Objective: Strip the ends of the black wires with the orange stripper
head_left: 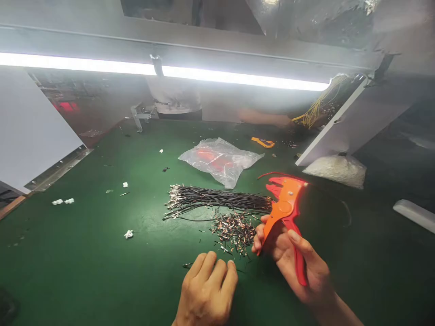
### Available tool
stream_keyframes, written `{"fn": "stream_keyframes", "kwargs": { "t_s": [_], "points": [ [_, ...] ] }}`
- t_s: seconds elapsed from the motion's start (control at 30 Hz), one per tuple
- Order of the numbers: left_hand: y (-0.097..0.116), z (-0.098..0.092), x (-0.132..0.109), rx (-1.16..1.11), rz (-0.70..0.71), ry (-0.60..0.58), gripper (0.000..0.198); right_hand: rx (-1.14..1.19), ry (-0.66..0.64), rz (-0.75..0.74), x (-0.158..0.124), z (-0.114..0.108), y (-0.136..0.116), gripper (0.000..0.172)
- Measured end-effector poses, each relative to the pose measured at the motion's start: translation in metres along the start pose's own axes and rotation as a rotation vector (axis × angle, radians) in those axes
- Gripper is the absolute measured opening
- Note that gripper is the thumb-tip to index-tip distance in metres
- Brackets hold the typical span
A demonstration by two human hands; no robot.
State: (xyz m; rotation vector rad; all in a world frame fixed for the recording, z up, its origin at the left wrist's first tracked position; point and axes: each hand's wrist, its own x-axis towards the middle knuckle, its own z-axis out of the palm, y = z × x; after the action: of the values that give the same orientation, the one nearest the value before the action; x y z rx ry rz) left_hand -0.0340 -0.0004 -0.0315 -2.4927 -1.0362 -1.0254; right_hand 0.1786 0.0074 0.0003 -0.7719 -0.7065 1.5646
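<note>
My right hand (299,258) is wrapped round the handles of a red and orange wire stripper (285,203), its jaws pointing up and left. Low in the middle, my left hand (208,290) is closed, its back towards me. A short end of black wire (186,265) pokes out left of its fingers; the rest is mostly hidden beneath the hand. Beyond it lies a heap of cut black wire ends with copper tips (236,232). Behind that heap rests a bundle of black wires (220,199), with metal terminals at its left end.
A clear plastic bag with red contents (220,158) lies behind the bundle. Farther back is a yellow tool (263,142). White scraps (128,234) dot the green table (84,253). A filled bag (336,170) sits at the right. A person (176,97) is across the table.
</note>
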Motion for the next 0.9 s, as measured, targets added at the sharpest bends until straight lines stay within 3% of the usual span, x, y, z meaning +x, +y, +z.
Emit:
{"fn": "stream_keyframes", "kwargs": {
  "t_s": [0.1, 0.2, 0.47, 0.6, 0.77, 0.9],
  "points": [
    [-0.001, 0.001, 0.000, 0.015, -0.047, -0.020, 0.017, -0.180, 0.154, -0.183, 0.002, -0.016, 0.008, 0.029],
    [-0.002, 0.002, -0.001, 0.014, -0.076, -0.031, 0.019, -0.443, 0.220, -0.315, 0.003, -0.032, 0.013, 0.029],
    [0.003, 0.014, -0.006, -0.015, -0.084, -0.008, 0.024, -0.812, 0.298, -0.372, 0.003, -0.028, 0.018, 0.036],
    [0.009, 0.022, -0.009, -0.018, -0.119, 0.058, 0.030, -1.119, 0.250, -0.399, 0.001, -0.027, 0.024, 0.050],
    [0.012, 0.031, -0.012, -0.018, -0.150, 0.129, 0.034, -1.507, 0.105, -0.571, 0.005, -0.035, 0.031, 0.048],
    [0.011, 0.027, -0.008, -0.008, -0.143, 0.177, 0.033, -1.732, 0.142, -0.583, 0.007, -0.040, 0.033, 0.055]
  ]
}}
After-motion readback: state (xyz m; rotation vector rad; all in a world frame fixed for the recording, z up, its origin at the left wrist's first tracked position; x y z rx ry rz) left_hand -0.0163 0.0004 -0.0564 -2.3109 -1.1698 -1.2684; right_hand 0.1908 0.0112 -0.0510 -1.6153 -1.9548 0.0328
